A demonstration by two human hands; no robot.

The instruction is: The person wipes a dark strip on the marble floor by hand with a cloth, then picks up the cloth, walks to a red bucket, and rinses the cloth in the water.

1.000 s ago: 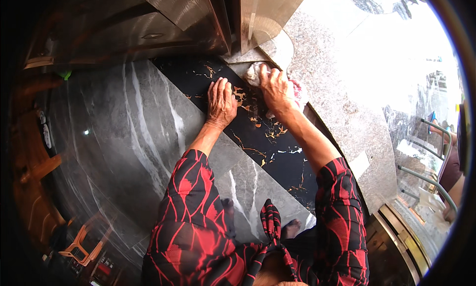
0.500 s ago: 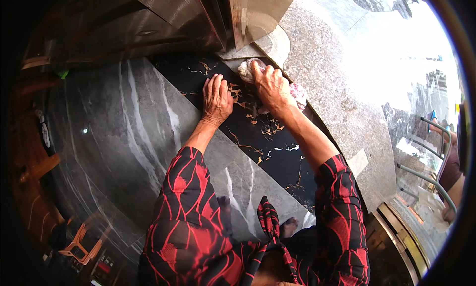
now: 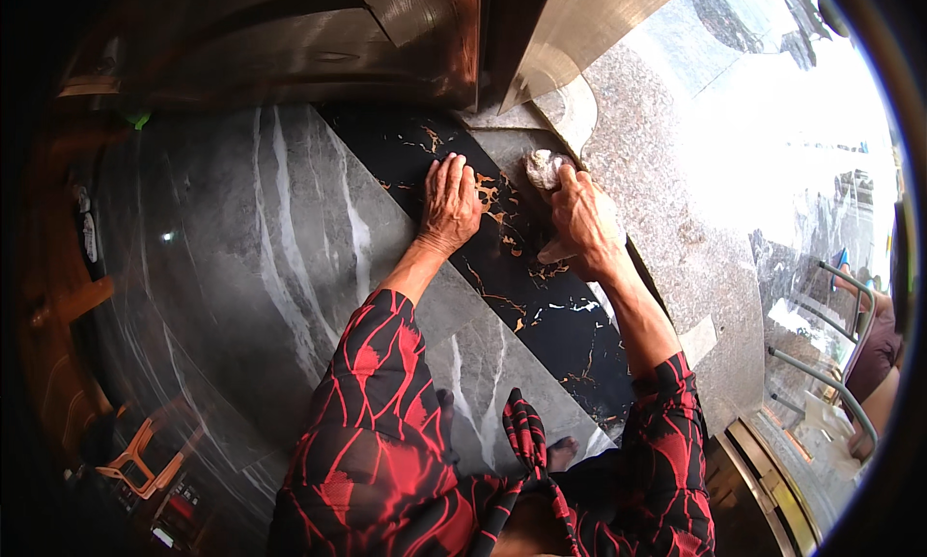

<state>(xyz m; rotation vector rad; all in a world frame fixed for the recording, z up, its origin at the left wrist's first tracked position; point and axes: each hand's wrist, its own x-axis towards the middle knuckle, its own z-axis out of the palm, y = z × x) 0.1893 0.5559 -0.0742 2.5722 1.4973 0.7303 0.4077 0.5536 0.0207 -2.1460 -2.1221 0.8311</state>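
Note:
My left hand [image 3: 452, 208] lies flat, fingers stretched out, on a black marble-patterned strip [image 3: 555, 340] with gold and white veins set in the floor. To its right, my right hand [image 3: 587, 221] is closed on a crumpled pale cloth [image 3: 547, 169]. The cloth presses down near the strip's right-hand edge, beside the speckled stone. Part of it is hidden under my palm, and a pale end shows below the fingers.
Grey white-veined tiles [image 3: 299, 219] spread to the left. A brown metallic door [image 3: 386, 36] stands at the top, with another panel [image 3: 589, 26] beside it. Speckled stone [image 3: 666, 190] runs along the right. Another person's leg [image 3: 874, 354] shows by a metal-framed chair [image 3: 826, 378].
My right hand has drawn the cloth nearer to me and rightward along the strip's edge. The left hand stays at the same spot on the strip while the whole view has shifted slightly.

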